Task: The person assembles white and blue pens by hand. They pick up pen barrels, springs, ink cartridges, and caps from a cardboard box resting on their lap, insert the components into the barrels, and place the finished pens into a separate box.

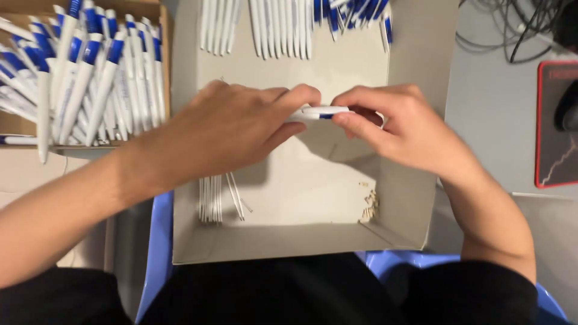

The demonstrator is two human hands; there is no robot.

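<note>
Grey tabletop [494, 114] shows at the right, with a red-edged mat [557, 126] and a tangle of black cables [512, 27] on it. Across the middle lies a shallow open cardboard box [313, 241], resting over a blue seat [158, 253].

Both hands meet above the box's middle. The left hand [226, 129] and the right hand [400, 126] each pinch one end of a white pen [322, 112] with a blue band, held level between thumb and fingertips; the other fingers are curled in loosely. The pen hangs over the box floor, not touching it.

Along the box's far wall lies a row of white pen parts [283, 27], some blue-tipped. Near its front left lie thin white refills [217, 198], side by side. Near the front right sits a small heap of tiny springs [370, 207].

A second box [165, 66] at the upper left is piled with finished pens [84, 72], white with blue clips.
</note>
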